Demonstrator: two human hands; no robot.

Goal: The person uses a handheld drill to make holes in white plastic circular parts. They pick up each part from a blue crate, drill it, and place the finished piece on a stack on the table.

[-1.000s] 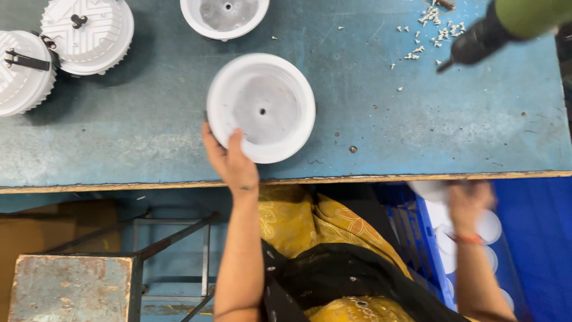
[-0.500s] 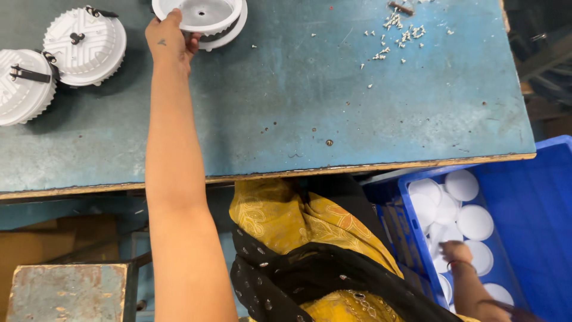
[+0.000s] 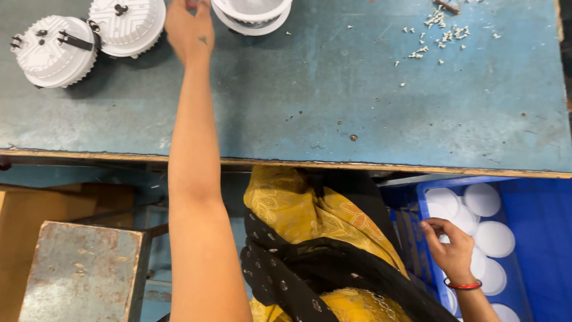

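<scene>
My left hand (image 3: pixel 189 30) is stretched out to the far edge of the worn blue table (image 3: pixel 333 113), just left of a stack of white round housings (image 3: pixel 252 13); its fingers are loose and hold nothing. My right hand (image 3: pixel 448 244) is low at my right side, reaching into a blue crate (image 3: pixel 536 214) of white round discs (image 3: pixel 482 200), with fingertips on one disc at the crate's left wall. I cannot tell whether it grips a disc.
Two white ribbed round housings (image 3: pixel 53 50) (image 3: pixel 127 25) with black clips lie at the table's far left. Several small screws (image 3: pixel 435 30) are scattered at the far right. A rusty metal stool (image 3: pixel 83 268) stands below on the left.
My left hand moved the white housing from the table's middle to the far stack and let go of it. My right hand went down into the blue crate. The view shifted.
</scene>
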